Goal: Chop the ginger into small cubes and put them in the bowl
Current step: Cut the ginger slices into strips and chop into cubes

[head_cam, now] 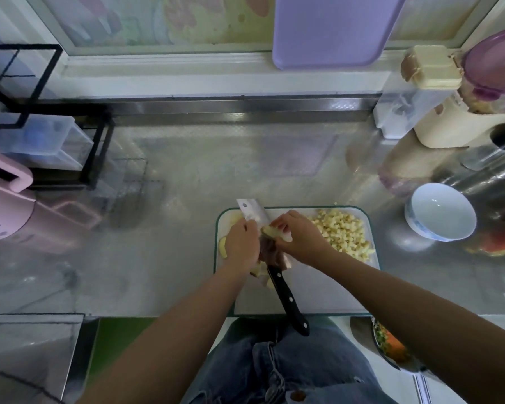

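Ginger chunk (270, 230) is held just above the cutting board (318, 287), between the two hands.

At the far left, a pink machine (3, 211) is seen on the shiny counter (158, 243). Small dark writing is printed low on it, but it is too blurry to be read. Behind it, a clear box (41, 144) is kept in a black rack (96, 147).

Next, the white board with a green rim is found in the middle. A few ginger slices (222, 243) are left at its left edge. The left hand (241, 243) is placed beside them, by the knife blade. Its fingers are bent, but what is held by them cannot be told.

The knife (250, 212) is laid on the board under both hands. Its black handle is pointed toward the person and is not held by any hand.

The chunk is pinched by the fingertips of the right hand (299, 239), right over the blade. To the right of that hand, a pile of small ginger cubes (343, 230) is heaped on the far right corner of the board.

A white bowl (440, 212) is set just past the board's right side. No cubes are seen in it. Behind the bowl, a cream jar (438, 123) and a tub with a purple lid (496, 65) are stood. A purple tray (333, 30) is leaned up at the back.
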A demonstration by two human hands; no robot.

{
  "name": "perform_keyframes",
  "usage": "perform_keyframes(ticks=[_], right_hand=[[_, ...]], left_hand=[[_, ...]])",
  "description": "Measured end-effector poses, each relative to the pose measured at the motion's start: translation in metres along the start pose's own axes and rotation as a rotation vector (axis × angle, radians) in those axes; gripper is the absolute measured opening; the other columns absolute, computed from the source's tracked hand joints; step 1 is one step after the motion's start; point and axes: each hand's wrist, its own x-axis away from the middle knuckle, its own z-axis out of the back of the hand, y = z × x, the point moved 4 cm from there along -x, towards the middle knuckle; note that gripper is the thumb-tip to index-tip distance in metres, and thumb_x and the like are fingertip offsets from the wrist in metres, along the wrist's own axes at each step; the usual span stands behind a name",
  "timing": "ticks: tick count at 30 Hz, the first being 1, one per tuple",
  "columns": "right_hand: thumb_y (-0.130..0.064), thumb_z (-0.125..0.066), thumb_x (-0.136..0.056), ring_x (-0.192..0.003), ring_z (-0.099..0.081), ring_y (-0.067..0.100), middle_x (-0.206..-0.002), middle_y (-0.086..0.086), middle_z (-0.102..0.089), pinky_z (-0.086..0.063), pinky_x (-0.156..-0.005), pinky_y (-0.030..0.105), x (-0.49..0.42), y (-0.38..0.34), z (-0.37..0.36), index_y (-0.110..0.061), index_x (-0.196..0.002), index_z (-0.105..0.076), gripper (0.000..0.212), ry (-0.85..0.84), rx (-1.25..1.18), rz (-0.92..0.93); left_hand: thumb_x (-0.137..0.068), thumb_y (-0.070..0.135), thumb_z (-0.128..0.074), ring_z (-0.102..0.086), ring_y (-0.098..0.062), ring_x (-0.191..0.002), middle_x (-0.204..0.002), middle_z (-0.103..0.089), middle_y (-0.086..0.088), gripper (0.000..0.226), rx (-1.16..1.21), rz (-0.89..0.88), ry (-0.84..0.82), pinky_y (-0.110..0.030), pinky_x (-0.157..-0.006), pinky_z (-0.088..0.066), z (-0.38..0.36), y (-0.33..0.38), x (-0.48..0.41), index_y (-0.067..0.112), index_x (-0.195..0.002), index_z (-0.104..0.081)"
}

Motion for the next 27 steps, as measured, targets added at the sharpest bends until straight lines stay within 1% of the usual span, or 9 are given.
perform_keyframes(ticks=[3,6,8,10,14,17,19,23,27], right_hand=[[-0.023,-0.069,-0.084,-0.093,-0.060,0.022,-0.102,0.006,-0.061,-0.050,-0.082,0.033,-0.007,0.004,-0.001,-0.011,-0.108,-0.066,0.027,-0.033,0.052,0.031],[-0.025,-0.064,-0.086,-0.098,-0.059,0.025,-0.107,0.008,-0.061,-0.048,-0.085,0.038,-0.011,0.003,-0.007,-0.012,-0.111,-0.065,0.029,-0.069,0.193,0.103],[-0.027,-0.057,-0.090,-0.102,-0.056,0.024,-0.112,0.006,-0.058,-0.044,-0.085,0.035,-0.013,0.002,-0.011,-0.014,-0.113,-0.063,0.027,-0.093,0.337,0.147],[-0.024,-0.053,-0.092,-0.103,-0.054,0.023,-0.114,0.004,-0.058,-0.042,-0.086,0.033,-0.014,0.002,-0.014,-0.016,-0.114,-0.064,0.026,-0.088,0.398,0.190],[-0.025,-0.055,-0.094,-0.101,-0.056,0.023,-0.111,0.005,-0.062,-0.045,-0.087,0.037,-0.012,0.003,-0.013,-0.018,-0.114,-0.068,0.025,-0.068,0.388,0.249],[-0.013,-0.066,-0.086,-0.089,-0.060,0.030,-0.097,0.012,-0.066,-0.049,-0.077,0.041,-0.012,0.001,-0.007,-0.012,-0.104,-0.074,0.019,-0.038,0.355,0.271],[-0.003,-0.071,-0.078,-0.082,-0.061,0.033,-0.091,0.014,-0.066,-0.050,-0.070,0.041,-0.011,0.001,-0.007,-0.009,-0.099,-0.075,0.022,-0.049,0.346,0.307],[-0.007,-0.073,-0.078,-0.082,-0.059,0.032,-0.094,0.015,-0.063,-0.051,-0.068,0.040,-0.001,0.005,-0.004,-0.009,-0.106,-0.073,0.028,-0.038,0.322,0.358],[-0.004,-0.068,-0.084,-0.083,-0.060,0.031,-0.093,0.015,-0.064,-0.051,-0.071,0.039,0.005,0.009,0.000,-0.004,-0.100,-0.073,0.017,0.051,0.268,0.318]], left_hand=[[-0.100,0.019,-0.033,-0.046,-0.023,-0.068,-0.067,-0.048,-0.005,0.038,-0.070,-0.012,0.048,-0.031,-0.062,-0.030,0.006,0.000,-0.003,0.010,-0.065,-0.045],[-0.101,0.021,-0.034,-0.055,-0.028,-0.079,-0.086,-0.061,-0.016,0.035,-0.133,-0.012,0.106,-0.033,-0.067,-0.037,0.014,0.001,-0.005,0.002,-0.082,-0.058],[-0.101,0.021,-0.034,-0.059,-0.033,-0.090,-0.098,-0.064,-0.020,0.037,-0.129,-0.018,0.156,-0.035,-0.075,-0.041,0.021,0.000,-0.006,-0.004,-0.096,-0.061],[-0.101,0.021,-0.035,-0.059,-0.034,-0.094,-0.100,-0.064,-0.020,0.037,-0.115,-0.029,0.203,-0.035,-0.076,-0.041,0.029,-0.001,-0.007,-0.005,-0.100,-0.061],[-0.100,0.020,-0.036,-0.054,-0.028,-0.080,-0.080,-0.055,-0.010,0.032,-0.063,-0.028,0.234,-0.031,-0.067,-0.035,0.040,-0.003,-0.010,0.001,-0.084,-0.056],[-0.100,0.020,-0.036,-0.047,-0.023,-0.071,-0.069,-0.048,-0.003,0.033,-0.043,-0.002,0.248,-0.031,-0.064,-0.032,0.042,-0.006,-0.011,0.003,-0.077,-0.051],[-0.101,0.020,-0.036,-0.044,-0.020,-0.068,-0.064,-0.044,0.000,0.034,-0.029,0.008,0.249,-0.031,-0.062,-0.031,0.042,-0.008,-0.011,0.005,-0.073,-0.048],[-0.101,0.019,-0.035,-0.039,-0.016,-0.063,-0.061,-0.039,0.002,0.041,-0.030,0.006,0.241,-0.032,-0.055,-0.028,0.041,-0.007,-0.011,0.014,-0.061,-0.038],[-0.101,0.018,-0.036,-0.043,-0.019,-0.068,-0.065,-0.044,-0.002,0.034,-0.002,0.006,0.225,-0.030,-0.064,-0.031,0.039,-0.007,-0.008,0.005,-0.071,-0.047]])
